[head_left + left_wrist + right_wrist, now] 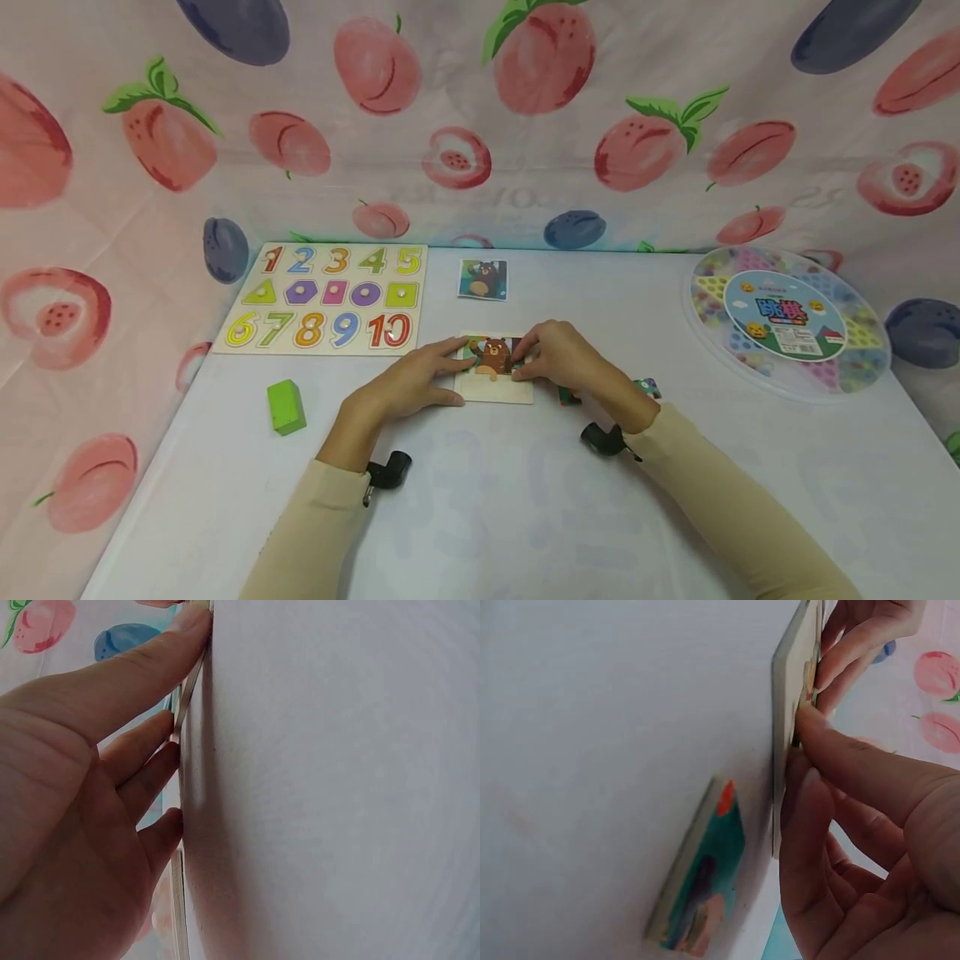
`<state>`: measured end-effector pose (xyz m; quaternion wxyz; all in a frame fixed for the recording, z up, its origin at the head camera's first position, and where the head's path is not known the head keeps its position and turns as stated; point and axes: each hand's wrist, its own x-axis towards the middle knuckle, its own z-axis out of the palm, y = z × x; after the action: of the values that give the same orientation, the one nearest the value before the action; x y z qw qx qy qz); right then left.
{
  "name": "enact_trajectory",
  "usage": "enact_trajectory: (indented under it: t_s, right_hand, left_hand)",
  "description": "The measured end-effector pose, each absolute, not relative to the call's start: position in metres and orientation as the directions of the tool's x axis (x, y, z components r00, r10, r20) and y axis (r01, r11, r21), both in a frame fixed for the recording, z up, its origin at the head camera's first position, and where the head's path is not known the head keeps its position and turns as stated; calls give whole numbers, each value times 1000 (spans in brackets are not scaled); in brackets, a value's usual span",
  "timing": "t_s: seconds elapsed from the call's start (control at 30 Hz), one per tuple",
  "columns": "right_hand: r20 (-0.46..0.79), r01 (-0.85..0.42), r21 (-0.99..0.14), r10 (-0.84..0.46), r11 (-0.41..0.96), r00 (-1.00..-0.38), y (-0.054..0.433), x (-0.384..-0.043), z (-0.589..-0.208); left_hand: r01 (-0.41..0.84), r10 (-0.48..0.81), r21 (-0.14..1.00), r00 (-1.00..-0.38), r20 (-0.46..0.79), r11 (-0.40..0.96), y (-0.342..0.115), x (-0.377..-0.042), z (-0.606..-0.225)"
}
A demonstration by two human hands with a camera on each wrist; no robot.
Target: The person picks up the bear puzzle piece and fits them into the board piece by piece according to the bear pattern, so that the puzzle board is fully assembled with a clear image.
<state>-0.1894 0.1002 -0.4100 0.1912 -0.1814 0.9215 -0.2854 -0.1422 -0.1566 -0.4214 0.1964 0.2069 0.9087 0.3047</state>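
On the white bench (480,517), the left hand (408,383), fingers extended, should brace the left edge of the wooden board (492,392); the right hand's (564,356) fingers, pinching a dark piece (516,343) at the board's right, should square it against the bear piece (492,357) before pressing flat.

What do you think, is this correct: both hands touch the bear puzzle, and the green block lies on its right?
The side is wrong: the head view shows the green block left of the bear puzzle. The rest is correct.
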Motion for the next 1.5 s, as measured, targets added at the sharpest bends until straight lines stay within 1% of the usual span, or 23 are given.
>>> enact_trajectory:
  t_s: [0.13,0.5,0.87,1.07,1.33,1.5]
  right_hand:
    - [-241,-239,-572,-439,785,-865,100,-189,-409]
    - [-233,-240,-593,-449,769,-863,103,-191,-412]
    - [-218,-272,-603,-483,750,-848,105,-192,-413]
    - [-208,-285,-607,-494,742,-844,105,-190,-414]
    - [-190,-317,-639,-543,701,-818,115,-187,-415]
    - [-188,-339,-677,-598,654,-779,127,-187,-409]
  left_hand:
    - [258,495,636,-839,-227,728,-157,-143,-422]
    - [254,494,637,-838,-231,728,-156,-143,-420]
    - [249,493,661,-844,-211,708,-155,-143,-420]
    - [244,482,653,-850,-211,717,-155,-143,-421]
    - [244,471,636,-856,-212,732,-154,-144,-420]
    - [251,460,617,-864,-205,746,-154,-145,-418]
